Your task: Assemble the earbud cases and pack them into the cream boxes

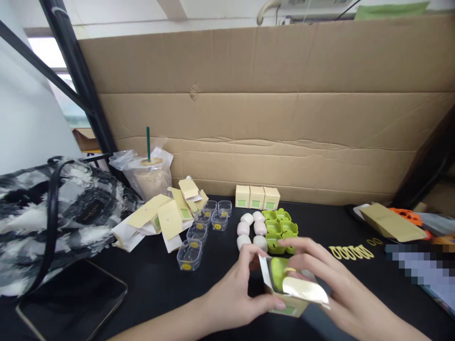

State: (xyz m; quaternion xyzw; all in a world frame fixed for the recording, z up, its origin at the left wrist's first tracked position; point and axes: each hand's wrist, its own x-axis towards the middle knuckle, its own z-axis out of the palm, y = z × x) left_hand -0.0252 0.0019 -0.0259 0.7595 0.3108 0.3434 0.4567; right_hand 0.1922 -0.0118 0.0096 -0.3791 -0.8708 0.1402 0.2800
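Cardboard carton (pixel 288 308) holds a rounded green case (pixel 278 274).

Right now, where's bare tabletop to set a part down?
Two bare patches on the black table: between the clear cups and pale rounded pieces; and right of the green holders, beyond the right hand, up to the yellow rings.
Crowded: left, flattened cartons between bag and cups; front centre, left hand holding the open box.
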